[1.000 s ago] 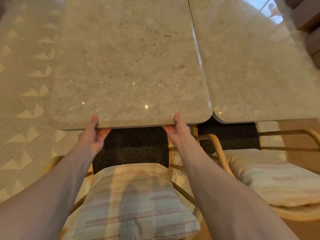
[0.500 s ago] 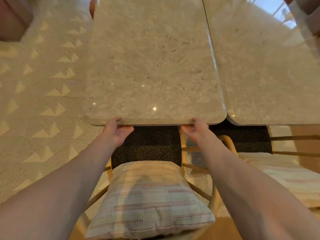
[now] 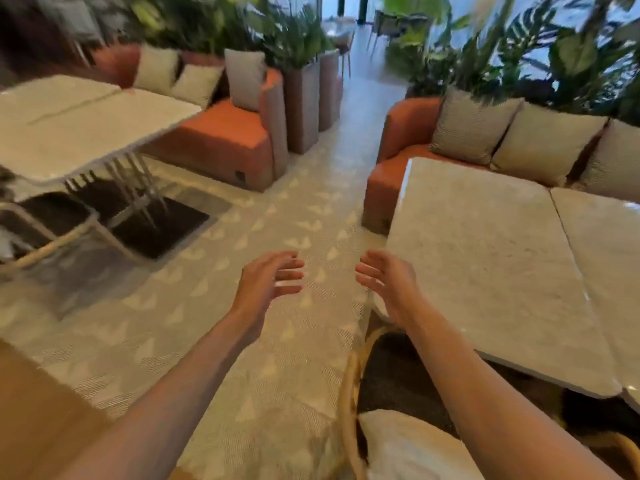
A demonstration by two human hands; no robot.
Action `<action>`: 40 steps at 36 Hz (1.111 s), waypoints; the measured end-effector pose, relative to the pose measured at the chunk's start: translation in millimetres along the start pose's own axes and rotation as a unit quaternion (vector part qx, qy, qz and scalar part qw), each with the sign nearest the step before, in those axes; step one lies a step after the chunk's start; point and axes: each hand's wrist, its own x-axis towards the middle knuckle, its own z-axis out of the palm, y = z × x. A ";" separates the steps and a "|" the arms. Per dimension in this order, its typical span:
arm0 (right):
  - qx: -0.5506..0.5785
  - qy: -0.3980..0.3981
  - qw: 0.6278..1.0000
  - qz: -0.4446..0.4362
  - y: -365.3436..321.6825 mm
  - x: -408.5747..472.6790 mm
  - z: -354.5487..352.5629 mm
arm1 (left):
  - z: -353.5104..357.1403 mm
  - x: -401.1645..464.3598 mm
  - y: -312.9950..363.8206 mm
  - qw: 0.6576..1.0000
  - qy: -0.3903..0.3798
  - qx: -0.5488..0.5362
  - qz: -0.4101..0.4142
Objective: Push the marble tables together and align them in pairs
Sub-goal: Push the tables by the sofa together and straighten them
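Note:
A pale marble table (image 3: 485,265) stands at the right, its long side flush against a second marble table (image 3: 609,258) with a thin seam between them. Another pair of marble tables (image 3: 76,126) stands at the far left, blurred, also joined along a seam. My left hand (image 3: 268,282) and my right hand (image 3: 389,277) hang in the air over the patterned floor, left of the near table's corner. Both hands are empty with fingers spread, touching nothing.
Orange sofas with grey cushions (image 3: 225,129) (image 3: 478,126) back each table pair, with planters behind. A rattan chair with a pale cushion (image 3: 408,445) sits under my right arm. Another chair (image 3: 45,233) stands by the left tables. A patterned-floor aisle (image 3: 277,220) runs between.
Both hands have let go of the marble table's near edge and lifted into the air. My view has swung up and left, toward the aisle and the left table pair.

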 end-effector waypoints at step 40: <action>-0.160 -0.341 0.903 -0.204 -109.6 213.9 755.1 | -511.1 359.2 252.0 0.931 0.300 -0.074 0.194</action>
